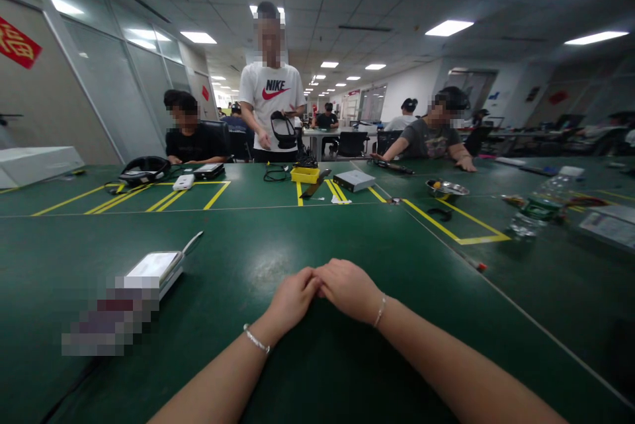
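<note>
My left hand (292, 297) and my right hand (348, 288) are clasped together just above the green table, in the middle of the view. My right hand lies over the left one, and its fingers curl round the left fingers. Both hands are closed, and no object shows between them; the inner fingers are hidden. Each wrist wears a thin bracelet. To the left lies a white-topped device (155, 266), partly blurred, with a cable running from each end.
Across the green table (238, 239) stand a headset (143, 171), a yellow tray (304, 175), a grey box (354, 180), a metal bowl (447, 188) and a water bottle (540, 209). Yellow tape marks the far part. One person stands opposite holding a headset; others sit around.
</note>
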The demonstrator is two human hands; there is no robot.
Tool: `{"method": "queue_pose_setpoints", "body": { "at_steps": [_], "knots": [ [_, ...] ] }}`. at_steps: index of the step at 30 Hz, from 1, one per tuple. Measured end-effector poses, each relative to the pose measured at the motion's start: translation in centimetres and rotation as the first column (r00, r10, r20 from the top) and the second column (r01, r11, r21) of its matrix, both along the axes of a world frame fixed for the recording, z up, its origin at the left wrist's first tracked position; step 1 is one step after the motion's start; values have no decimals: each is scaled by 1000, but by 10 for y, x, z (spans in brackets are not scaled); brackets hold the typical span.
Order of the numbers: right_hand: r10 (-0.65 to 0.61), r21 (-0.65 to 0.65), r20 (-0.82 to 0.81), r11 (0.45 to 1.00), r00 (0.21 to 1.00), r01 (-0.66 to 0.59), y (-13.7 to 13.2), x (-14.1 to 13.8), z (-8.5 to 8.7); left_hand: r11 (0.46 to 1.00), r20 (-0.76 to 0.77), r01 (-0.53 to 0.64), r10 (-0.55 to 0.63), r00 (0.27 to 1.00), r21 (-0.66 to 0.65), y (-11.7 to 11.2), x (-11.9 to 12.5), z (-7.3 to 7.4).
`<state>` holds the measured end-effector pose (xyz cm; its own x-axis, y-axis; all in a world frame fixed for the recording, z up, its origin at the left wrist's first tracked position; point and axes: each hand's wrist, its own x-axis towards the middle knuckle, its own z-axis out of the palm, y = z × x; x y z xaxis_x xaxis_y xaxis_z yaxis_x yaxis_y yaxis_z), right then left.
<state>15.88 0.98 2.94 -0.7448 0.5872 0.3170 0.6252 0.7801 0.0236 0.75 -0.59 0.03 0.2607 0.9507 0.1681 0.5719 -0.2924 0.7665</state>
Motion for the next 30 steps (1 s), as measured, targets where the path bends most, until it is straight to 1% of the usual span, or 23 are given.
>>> {"method": "queue_pose_setpoints", "body": {
  "at_steps": [3, 4, 5, 6, 7, 8, 9, 10, 11, 12, 13, 14, 15, 16, 17, 18, 20, 22, 25, 26, 27, 28, 30],
  "knots": [
    [34, -97, -15, 995, 999, -35, 1, 3, 0, 1000, -24, 5, -5, 1000, -13, 1, 0, -1],
    [17, -128, -44, 992, 999, -23, 6, 10, 2, 1000, -6, -1, 1, 1000, -27, 1, 0, 0],
    [-28, -142, -75, 990, 997, 17, 14, 21, 5, 999, 21, -10, 11, 1000, -47, 1, 0, 0],
    [-111, -133, -104, 986, 988, 96, 23, 34, 7, 997, 53, -22, 25, 998, -70, 2, 0, 1],
    [-231, -107, -127, 970, 965, 218, 33, 51, 9, 995, 86, -32, 40, 995, -89, 2, -1, 2],
    [-382, -68, -148, 924, 912, 376, 43, 72, 9, 994, 117, -41, 53, 992, -104, 2, -1, 3],
    [-541, -30, -168, 838, 824, 545, 52, 95, 8, 993, 143, -48, 63, 988, -110, 2, -1, 3],
    [-691, -16, -177, 714, 701, 700, 60, 120, 5, 993, 163, -50, 68, 984, -110, 2, -1, 3],
    [-817, -16, -190, 556, 544, 831, 66, 146, 1, 993, 177, -46, 64, 982, -105, 3, -1, 3],
    [-900, -53, -173, 414, 400, 909, 71, 172, -4, 994, 187, -42, 60, 981, -101, 3, -1, 3],
    [-952, -120, -142, 289, 272, 950, 73, 195, -10, 994, 190, -39, 57, 980, -100, 3, -1, 3],
    [-981, -191, -98, 184, 168, 964, 74, 216, -16, 994, 189, -37, 55, 980, -101, 3, -1, 3],
    [-994, -251, -50, 110, 101, 962, 75, 233, -22, 994, 187, -37, 55, 981, -102, 3, -1, 3],
    [-998, -292, -8, 64, 65, 954, 75, 246, -27, 994, 184, -38, 57, 981, -103, 3, -1, 3],
    [-998, -309, 23, 44, 54, 950, 75, 254, -31, 994, 181, -39, 57, 982, -105, 3, -1, 3],
    [-997, -308, 42, 45, 61, 950, 75, 259, -35, 994, 180, -37, 56, 982, -107, 2, -1, 3],
    [-994, -277, 47, 79, 96, 958, 74, 261, -38, 994, 178, -32, 51, 983, -106, 2, -1, 3],
    [-993, -254, 30, 100, 111, 962, 75, 259, -37, 995, 178, -28, 45, 983, -101, 1, -2, 4],
    [-993, -267, -2, 117, 121, 956, 76, 252, -30, 995, 184, -28, 47, 982, -100, 1, -1, 5],
    [-990, -292, -24, 140, 139, 946, 77, 247, -26, 994, 189, -32, 51, 981, -102, 2, -1, 5],
    [-984, -338, -67, 176, 163, 924, 78, 241, -22, 994, 195, -38, 57, 979, -104, 2, -1, 5],
    [-973, -427, -135, 229, 189, 874, 79, 232, -18, 994, 208, -39, 61, 976, -106, 3, -1, 5],
    [-929, -636, -299, 363, 215, 682, 81, 206, -11, 993, 255, -31, 59, 965, -114, 4, 0, 3]
  ]
}}
